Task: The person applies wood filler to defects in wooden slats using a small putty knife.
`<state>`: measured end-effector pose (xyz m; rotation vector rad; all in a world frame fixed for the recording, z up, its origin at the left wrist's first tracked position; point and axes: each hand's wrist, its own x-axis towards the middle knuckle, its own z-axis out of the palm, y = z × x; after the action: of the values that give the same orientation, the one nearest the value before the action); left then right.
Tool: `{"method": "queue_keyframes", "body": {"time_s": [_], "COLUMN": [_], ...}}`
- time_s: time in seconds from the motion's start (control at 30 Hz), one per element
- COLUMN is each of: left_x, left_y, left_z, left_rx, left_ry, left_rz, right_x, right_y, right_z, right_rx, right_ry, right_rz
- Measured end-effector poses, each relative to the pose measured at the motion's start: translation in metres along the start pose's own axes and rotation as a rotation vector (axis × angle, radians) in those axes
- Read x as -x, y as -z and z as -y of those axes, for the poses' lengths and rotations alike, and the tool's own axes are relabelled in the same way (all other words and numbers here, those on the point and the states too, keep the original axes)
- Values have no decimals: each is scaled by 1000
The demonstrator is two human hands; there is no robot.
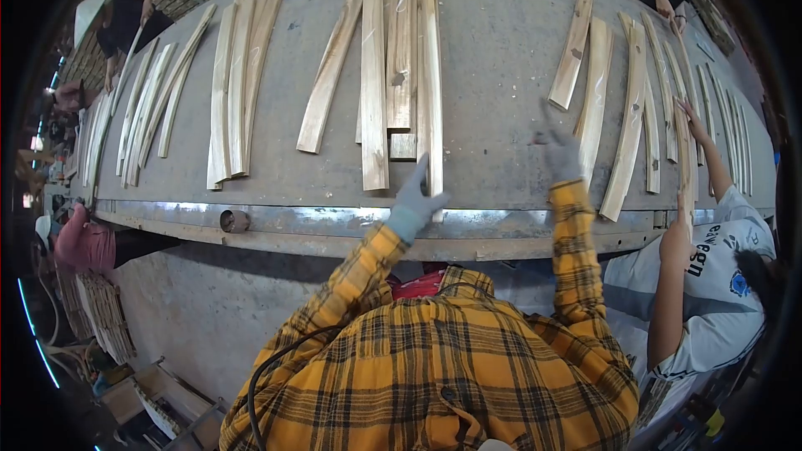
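My left hand (415, 202), in a grey glove, lies at the near end of a long wooden strip (431, 75). Its thumb and forefinger are spread, touching the strip without being wrapped round it. Left of this hand, a pale wooden strip (374, 83) lies beside a strip with a dark knot (401, 42); a short wood piece (403, 147) shows beneath. My right hand (561, 157), also gloved, is blurred over the table, its fingers stretched out and apart with nothing visible in them. Just right of it rests another wooden strip (594, 104).
Wooden strips (232, 92) lie in groups across the grey table (493, 58). A metal edge (317, 219) runs along the front, with a round metal ring (235, 220) on it. At right, a co-worker in a grey-white shirt (710, 284) handles a strip. Other people stand round the table.
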<state>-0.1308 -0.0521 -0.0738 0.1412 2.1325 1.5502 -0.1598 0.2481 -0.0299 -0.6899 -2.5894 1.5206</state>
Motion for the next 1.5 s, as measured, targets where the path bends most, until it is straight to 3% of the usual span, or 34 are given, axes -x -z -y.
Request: {"method": "queue_keyframes", "body": {"time_s": [0.03,0.1,0.13,0.2,0.33,0.4,0.43,0.5,0.63,0.7,0.73,0.8,0.87,0.93,0.97,1.0,1.07,1.1,1.13,1.17,1.2,1.23,1.27,1.3,1.33,1.4,1.43,1.47,1.5], "left_x": [9,25,32,48,52,56,60,62,58,60,61,61,62,42,54,51,37,26,13,1,-10,-21,-28,-34,-32,-22,-18,-8,4], "left_y": [-2,-4,-2,4,10,14,16,19,17,15,14,15,11,-1,30,46,70,75,80,86,88,87,85,78,82,102,104,107,108], "left_z": [10,24,23,16,19,4,-3,-2,11,10,9,1,11,57,-8,-14,-20,-21,-23,-24,-27,-30,-30,-9,-2,13,36,38,38], "left_rx": [3,843,847,1242,1022,1139,1293,1445,1525,1545,1546,1418,1315,355,351,349,-80,-79,-357,-636,-635,-637,-632,-614,-613,80,801,803,1222], "left_ry": [3,72,86,202,182,339,402,463,278,171,177,292,238,-23,274,265,105,99,58,15,14,205,395,338,346,248,77,77,154], "left_rz": [0,161,158,276,273,272,299,324,508,570,567,447,430,-134,5,-1,-383,-387,-471,-553,-558,-393,-223,-312,-314,-166,10,2,266], "right_x": [0,20,26,29,46,46,46,48,43,48,47,44,47,43,37,35,34,14,-15,-42,-61,-57,-51,-43,-32,-8,-7,-6,2], "right_y": [-27,-59,-72,-96,-130,-142,-145,-150,-170,-173,-177,-184,-179,-164,-149,-132,-97,-77,-52,-30,-17,-16,-13,-14,-26,-57,-73,-97,-128], "right_z": [-8,25,36,43,59,50,48,63,71,80,74,56,41,34,30,36,61,41,16,-3,-17,-1,23,43,57,83,69,48,40], "right_rx": [31,-183,-181,-232,-265,-599,-598,-900,-792,-1122,-1125,-1251,-1289,-1274,-1217,-1159,-866,-729,-590,-367,-143,-142,218,580,581,556,349,142,-208], "right_ry": [-35,-167,-179,-169,-200,-394,-401,-381,-465,-447,-452,-494,-461,-442,-378,-318,-319,-159,-2,0,0,3,43,82,83,75,133,188,71], "right_rz": [76,230,237,307,363,479,480,504,526,732,731,640,555,475,460,443,88,113,135,63,-7,-5,-132,-255,-246,-172,-50,73,191]}}
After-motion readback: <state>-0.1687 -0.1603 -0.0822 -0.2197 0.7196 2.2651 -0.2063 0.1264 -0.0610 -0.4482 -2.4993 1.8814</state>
